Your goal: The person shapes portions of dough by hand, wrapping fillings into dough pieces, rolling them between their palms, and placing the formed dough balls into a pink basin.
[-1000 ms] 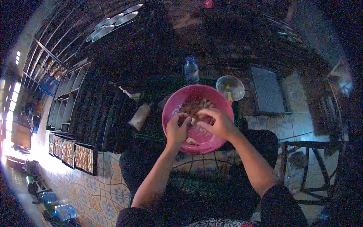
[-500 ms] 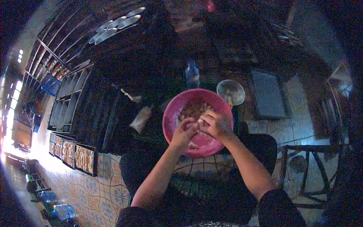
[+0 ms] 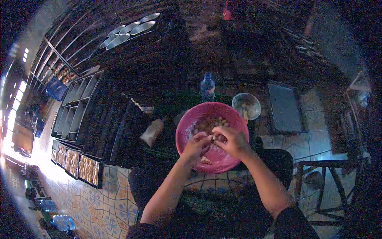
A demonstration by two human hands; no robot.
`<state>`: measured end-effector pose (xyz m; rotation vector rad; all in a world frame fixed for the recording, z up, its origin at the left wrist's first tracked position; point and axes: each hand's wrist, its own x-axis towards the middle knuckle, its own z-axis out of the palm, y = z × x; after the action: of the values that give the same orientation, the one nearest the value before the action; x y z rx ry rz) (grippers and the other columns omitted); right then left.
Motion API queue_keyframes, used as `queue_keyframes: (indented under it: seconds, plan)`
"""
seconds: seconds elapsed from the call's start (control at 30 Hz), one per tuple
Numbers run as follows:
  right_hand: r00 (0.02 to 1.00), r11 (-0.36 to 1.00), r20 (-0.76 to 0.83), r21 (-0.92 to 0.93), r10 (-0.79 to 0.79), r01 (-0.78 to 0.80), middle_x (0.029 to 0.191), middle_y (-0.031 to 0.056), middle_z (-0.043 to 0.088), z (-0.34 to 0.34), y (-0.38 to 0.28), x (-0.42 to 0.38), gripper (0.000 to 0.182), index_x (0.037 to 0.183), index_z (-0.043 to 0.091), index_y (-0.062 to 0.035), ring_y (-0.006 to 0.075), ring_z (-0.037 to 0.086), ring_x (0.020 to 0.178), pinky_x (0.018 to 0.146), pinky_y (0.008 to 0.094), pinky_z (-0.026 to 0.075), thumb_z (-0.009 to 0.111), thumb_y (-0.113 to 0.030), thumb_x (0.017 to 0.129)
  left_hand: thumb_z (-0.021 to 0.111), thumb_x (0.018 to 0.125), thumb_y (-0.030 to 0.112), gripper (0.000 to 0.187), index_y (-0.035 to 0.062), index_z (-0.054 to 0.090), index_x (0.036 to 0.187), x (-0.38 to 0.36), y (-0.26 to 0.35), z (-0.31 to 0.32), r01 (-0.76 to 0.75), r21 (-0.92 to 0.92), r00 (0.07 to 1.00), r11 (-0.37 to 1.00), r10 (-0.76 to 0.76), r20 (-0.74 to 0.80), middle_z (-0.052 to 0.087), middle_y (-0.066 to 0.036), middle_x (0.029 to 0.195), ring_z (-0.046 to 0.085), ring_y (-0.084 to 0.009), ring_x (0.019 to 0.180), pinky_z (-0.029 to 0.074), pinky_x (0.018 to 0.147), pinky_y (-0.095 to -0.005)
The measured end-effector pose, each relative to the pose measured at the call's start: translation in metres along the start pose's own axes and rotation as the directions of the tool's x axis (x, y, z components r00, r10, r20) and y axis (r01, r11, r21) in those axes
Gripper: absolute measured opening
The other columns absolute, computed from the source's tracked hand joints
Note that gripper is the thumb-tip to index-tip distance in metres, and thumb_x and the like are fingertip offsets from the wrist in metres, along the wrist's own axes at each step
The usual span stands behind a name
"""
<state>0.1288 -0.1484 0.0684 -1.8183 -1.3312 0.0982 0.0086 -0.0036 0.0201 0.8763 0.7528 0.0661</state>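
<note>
A pink basin (image 3: 184, 159) rests at my lap, dusted inside with white powder. Small pale lumps (image 3: 221, 121), perhaps dough, are gathered toward its far side beside a brownish mass. Over the basin's middle, the fingertips of my left hand (image 3: 193, 147) and my right hand (image 3: 233, 143) meet in a pinch. Between them is a small pale piece, partly hidden by the fingers. Near the basin's front wall lies a whitish scrap (image 3: 206, 160).
Behind the basin stands a clear bottle (image 3: 207, 88), with a metal bowl (image 3: 246, 104) to its right. A pale bag (image 3: 152, 132) lies left. Trays of bread rolls (image 3: 88, 169) sit on the tiled floor. A dark-framed stool (image 3: 324, 162) is at right, a flat tray (image 3: 284, 105) beyond.
The view has tilted, so the basin and hands appear slightly lower and to the right. My fingers have shifted around the small piece; both hands stay over the basin.
</note>
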Motion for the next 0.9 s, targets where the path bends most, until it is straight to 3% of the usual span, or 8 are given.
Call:
queue_keyframes:
  seconds: [0.13,0.3,0.53,0.63,0.7,0.8,0.83,0.9]
  plan:
    - [0.984,0.973,-0.019,-0.157,-0.176,0.171,0.099,0.0094,0.069,0.005,0.004,-0.002,0.03,0.109,0.069,-0.0077,0.0251,0.071,0.086,0.076,0.0348,0.057,0.077,-0.007,0.08,0.064,0.1,0.031,0.028,0.015,0.066,0.123,0.012,-0.008,-0.014,-0.047,0.059,0.996,0.997,0.042,0.076,0.066,0.003,0.103,0.06,-0.011,0.081,0.056,0.076,-0.036]
    - [0.993,0.992,-0.018,-0.041,-0.119,0.118,0.107,0.0094,0.071,0.006,0.007,-0.002,0.029,0.111,0.069,-0.011,0.0307,0.07,0.097,0.083,0.0407,0.057,0.075,-0.018,0.084,0.062,0.1,0.033,0.028,0.0128,0.067,0.119,0.011,-0.008,-0.019,0.068,-0.06,0.968,0.996,-0.052,0.247,0.069,-0.001,0.104,0.066,-0.0155,0.092,0.062,0.053,-0.0431]
    - [0.998,0.999,0.06,-0.026,-0.019,0.02,0.104,0.0087,0.07,0.007,0.012,-0.004,0.026,0.107,0.071,-0.0117,0.0299,0.07,0.094,0.082,0.0403,0.057,0.077,-0.019,0.083,0.066,0.097,0.029,0.03,0.0089,0.067,0.119,0.017,-0.009,-0.022,-0.102,0.014,0.977,0.995,0.097,0.189,0.07,-0.003,0.102,0.068,-0.0201,0.09,0.062,0.044,-0.0444]
    - [0.997,1.0,-0.071,-0.029,0.01,-0.012,0.099,0.0087,0.07,0.011,0.008,-0.006,0.022,0.103,0.073,-0.0115,0.0296,0.07,0.091,0.081,0.0398,0.057,0.077,-0.02,0.083,0.071,0.093,0.025,0.027,0.0045,0.071,0.111,0.001,0.008,-0.011,-0.165,0.229,0.984,0.959,0.143,0.108,0.071,-0.004,0.102,0.068,-0.0209,0.092,0.062,0.057,-0.0439]
    - [0.996,0.999,-0.081,-0.018,0.026,-0.028,0.096,0.0096,0.069,0.013,0.013,-0.008,0.023,0.102,0.074,-0.0113,0.0298,0.069,0.088,0.078,0.0402,0.056,0.078,-0.021,0.081,0.075,0.091,0.023,0.025,0.0008,0.074,0.102,0.004,0.01,-0.013,-0.643,0.632,0.733,0.433,0.588,0.343,0.072,-0.008,0.103,0.068,-0.0204,0.096,0.057,0.077,-0.0394]
    - [0.996,0.999,-0.066,0.004,0.055,-0.054,0.092,0.0072,0.071,0.007,0.012,-0.003,0.021,0.095,0.073,-0.0051,0.0235,0.071,0.079,0.068,0.0353,0.055,0.082,-0.015,0.079,0.074,0.091,0.023,0.024,0.0006,0.074,0.099,0.001,0.013,-0.01,-0.612,0.739,0.702,0.281,0.624,0.343,0.072,-0.011,0.105,0.068,-0.0191,0.099,0.051,0.088,-0.0344]
    - [0.996,0.998,-0.068,0.005,0.058,-0.058,0.092,0.0072,0.071,0.008,0.013,-0.004,0.021,0.095,0.073,-0.0051,0.0235,0.071,0.079,0.068,0.0353,0.055,0.082,-0.015,0.079,0.074,0.091,0.023,0.024,0.0006,0.074,0.099,-0.001,0.013,-0.007,-0.611,0.74,0.704,0.281,0.621,0.346,0.072,-0.011,0.105,0.068,-0.0191,0.099,0.051,0.088,-0.0344]
    - [1.0,0.998,0.005,-0.062,0.028,-0.028,0.091,0.0102,0.069,0.011,0.016,-0.004,0.019,0.096,0.072,-0.0106,0.0295,0.069,0.083,0.073,0.0416,0.055,0.078,-0.022,0.083,0.074,0.091,0.023,0.026,-0.0003,0.074,0.101,-0.004,0.011,-0.004,-0.472,0.699,0.818,0.538,0.563,0.119,0.072,-0.009,0.104,0.068,-0.0193,0.101,0.052,0.087,-0.036]
